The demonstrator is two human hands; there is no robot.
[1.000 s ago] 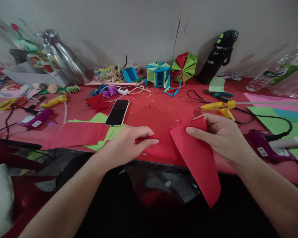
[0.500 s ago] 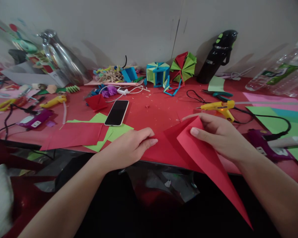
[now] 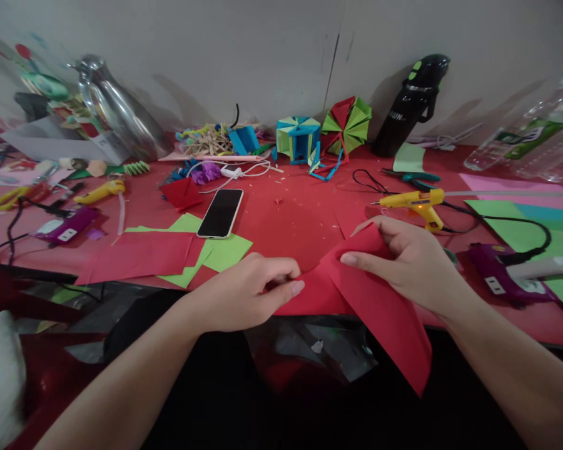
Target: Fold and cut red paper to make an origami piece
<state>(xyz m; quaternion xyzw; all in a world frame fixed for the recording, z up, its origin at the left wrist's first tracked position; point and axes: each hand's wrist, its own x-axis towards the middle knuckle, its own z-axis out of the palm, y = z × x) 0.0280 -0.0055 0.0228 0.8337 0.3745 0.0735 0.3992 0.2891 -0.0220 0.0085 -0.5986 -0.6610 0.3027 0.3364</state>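
left hand (image 3: 244, 294) lower | right hand (image 3: 410, 265) pinching red paper (image 3: 387, 312) (tip higher)

Phone (image 3: 221, 214) lies left of held paper (image 3: 385, 312) (behind, too).

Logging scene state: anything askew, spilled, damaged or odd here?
Minor clutter: small scraps litter the table, and the green sheets lie askew partly under the phone. The glue gun lies with its orange light on, near the right hand. No spill or damage visible.

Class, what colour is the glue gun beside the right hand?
The glue gun is yellow, clearest in the head view.
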